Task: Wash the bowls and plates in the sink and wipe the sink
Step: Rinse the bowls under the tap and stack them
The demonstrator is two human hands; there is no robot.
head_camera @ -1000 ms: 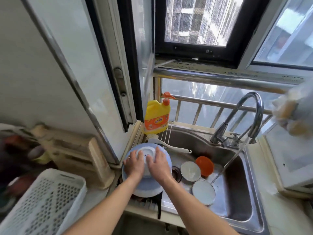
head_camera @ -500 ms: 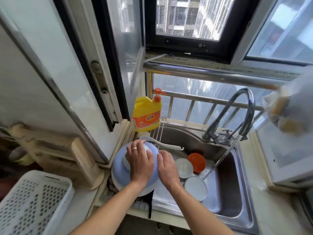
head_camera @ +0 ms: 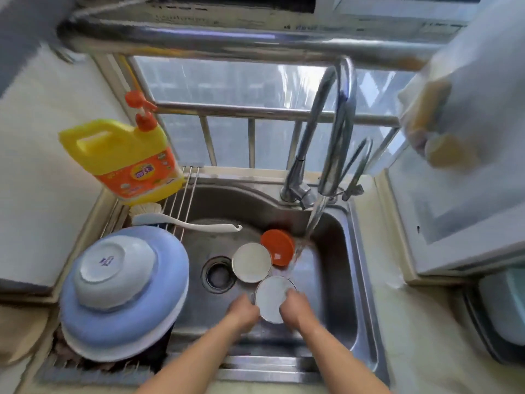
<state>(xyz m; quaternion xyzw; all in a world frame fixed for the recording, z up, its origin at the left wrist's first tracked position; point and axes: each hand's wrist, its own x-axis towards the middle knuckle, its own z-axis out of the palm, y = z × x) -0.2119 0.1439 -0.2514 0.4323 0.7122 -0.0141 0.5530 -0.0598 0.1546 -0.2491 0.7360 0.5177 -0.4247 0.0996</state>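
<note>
Nearest, two bare forearms reach in over the near rim of the steel sink (head_camera: 366,322). The left hand (head_camera: 244,311) and the right hand (head_camera: 297,308) grip a small white dish (head_camera: 272,298) between them, one on each side of its rim, fingers curled round the edge. The dish sits low in the basin, near the front wall and right of the drain (head_camera: 218,274).

Left of the hands, on a wire rack (head_camera: 181,200) that spans the sink's left end, a blue plate (head_camera: 125,317) lies upside down on a white plate whose rim shows beneath its near edge. A white bowl (head_camera: 113,271) rests upside down on top of the blue plate, a blue mark on its foot.

Just beyond the held dish, a second white dish (head_camera: 251,261) lies in the basin, touching it or nearly so, and beside the drain. An orange bowl (head_camera: 277,247) leans behind that one, tilted on its edge. Water from the faucet (head_camera: 332,132) falls in a stream just right of the orange bowl and strikes the basin floor.

Farther back on the left, a white dish brush (head_camera: 181,223) lies across the rack, its handle pointing right over the basin. Beyond it stands a yellow detergent bottle (head_camera: 125,157) with an orange label and an orange pump, at the far left corner of the sink. Behind the faucet runs a metal window railing (head_camera: 255,112). At far right hangs a blurred plastic bag (head_camera: 443,115) with yellowish contents.
</note>
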